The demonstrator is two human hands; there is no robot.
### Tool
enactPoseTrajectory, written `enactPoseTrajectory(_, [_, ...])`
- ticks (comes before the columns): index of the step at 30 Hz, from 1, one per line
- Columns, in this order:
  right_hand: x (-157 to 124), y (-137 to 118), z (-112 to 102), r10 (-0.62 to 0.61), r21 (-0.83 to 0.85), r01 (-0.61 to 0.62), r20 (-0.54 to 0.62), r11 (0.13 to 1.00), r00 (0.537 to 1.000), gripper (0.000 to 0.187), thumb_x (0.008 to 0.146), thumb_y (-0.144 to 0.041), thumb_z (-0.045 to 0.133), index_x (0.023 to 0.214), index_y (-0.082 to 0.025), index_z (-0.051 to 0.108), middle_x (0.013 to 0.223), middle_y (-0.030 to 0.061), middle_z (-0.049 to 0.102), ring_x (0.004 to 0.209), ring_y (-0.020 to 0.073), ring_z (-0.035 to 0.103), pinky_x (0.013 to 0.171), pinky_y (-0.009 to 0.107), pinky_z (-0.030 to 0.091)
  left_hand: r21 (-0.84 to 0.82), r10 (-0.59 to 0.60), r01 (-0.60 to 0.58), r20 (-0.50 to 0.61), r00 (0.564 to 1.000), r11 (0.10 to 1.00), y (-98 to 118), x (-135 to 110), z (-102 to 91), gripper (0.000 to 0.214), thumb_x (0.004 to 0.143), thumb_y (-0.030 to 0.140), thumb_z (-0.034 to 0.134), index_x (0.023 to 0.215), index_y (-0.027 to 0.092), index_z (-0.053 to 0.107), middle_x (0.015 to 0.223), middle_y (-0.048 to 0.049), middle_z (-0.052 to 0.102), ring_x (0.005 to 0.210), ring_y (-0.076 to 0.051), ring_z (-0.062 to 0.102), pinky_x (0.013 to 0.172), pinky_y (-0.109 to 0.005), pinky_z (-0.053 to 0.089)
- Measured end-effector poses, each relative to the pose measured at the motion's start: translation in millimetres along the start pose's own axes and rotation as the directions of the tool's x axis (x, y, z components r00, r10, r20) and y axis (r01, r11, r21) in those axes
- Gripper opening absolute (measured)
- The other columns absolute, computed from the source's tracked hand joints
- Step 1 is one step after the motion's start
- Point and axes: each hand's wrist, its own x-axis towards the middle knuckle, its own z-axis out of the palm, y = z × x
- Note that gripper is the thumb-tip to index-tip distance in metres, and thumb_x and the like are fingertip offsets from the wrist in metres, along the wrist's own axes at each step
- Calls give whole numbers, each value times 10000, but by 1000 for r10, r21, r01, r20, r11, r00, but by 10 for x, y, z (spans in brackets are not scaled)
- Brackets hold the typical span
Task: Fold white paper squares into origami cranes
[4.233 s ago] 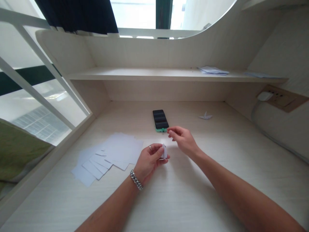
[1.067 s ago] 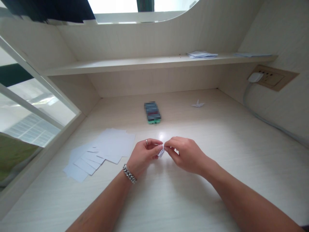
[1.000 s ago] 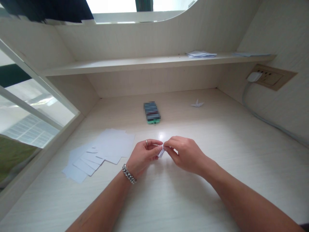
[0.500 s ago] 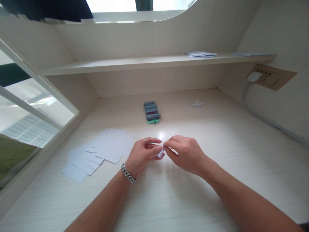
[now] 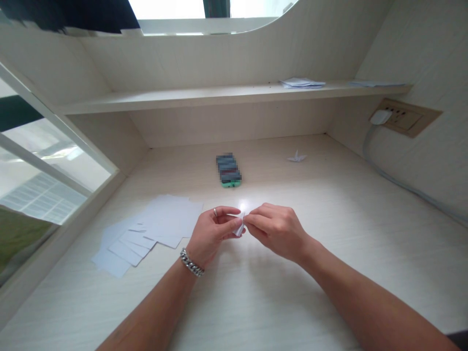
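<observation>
A small folded piece of white paper (image 5: 239, 225) is held just above the desk between both hands. My left hand (image 5: 212, 234), with a ring and a chain bracelet, pinches it from the left. My right hand (image 5: 276, 230) pinches its right tip with thumb and fingers. Most of the paper is hidden by the fingers. A spread of white paper sheets (image 5: 149, 231) lies on the desk to the left of my left hand.
A phone in a green case (image 5: 228, 170) lies on the desk beyond my hands. A small folded paper figure (image 5: 297, 157) sits at the back right. Papers (image 5: 302, 83) lie on the shelf above. A wall socket with plug and cable (image 5: 380, 117) is on the right.
Both hands have shifted slightly left and away from me with the folded paper. The right hand, which was apart from the paper 4.2 s ago, now pinches it.
</observation>
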Motion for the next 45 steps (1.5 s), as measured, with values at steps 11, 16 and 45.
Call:
enactPoseTrajectory(11, [-8, -89, 45, 267, 299, -226, -105, 927, 958, 128, 877, -169, 599, 890, -197, 723, 895, 44, 737, 787, 156, 668, 686, 259, 500, 19, 174, -173, -84, 981, 985, -24, -15, 48, 298, 664, 218, 835, 898, 134, 670, 707, -37, 735, 629, -129, 669, 616, -243, 545])
enactPoseTrajectory(16, [40, -182, 24, 482, 500, -433, 34, 751, 876, 100, 860, -197, 631, 880, -197, 730, 801, 28, 722, 685, 139, 643, 589, 242, 505, 53, 272, -268, -124, 954, 962, -35, -17, 71, 276, 650, 194, 838, 869, 140, 679, 735, -25, 728, 629, -126, 660, 627, -253, 553])
enactPoseTrajectory(45, [76, -166, 26, 611, 705, -622, 337, 341, 717, 207, 857, -343, 613, 798, -162, 696, 692, 30, 663, 633, 144, 598, 568, 261, 492, 133, 380, -361, -166, 910, 923, -33, -36, 120, 245, 655, 208, 833, 837, 154, 678, 755, -31, 726, 683, -148, 672, 652, -261, 553])
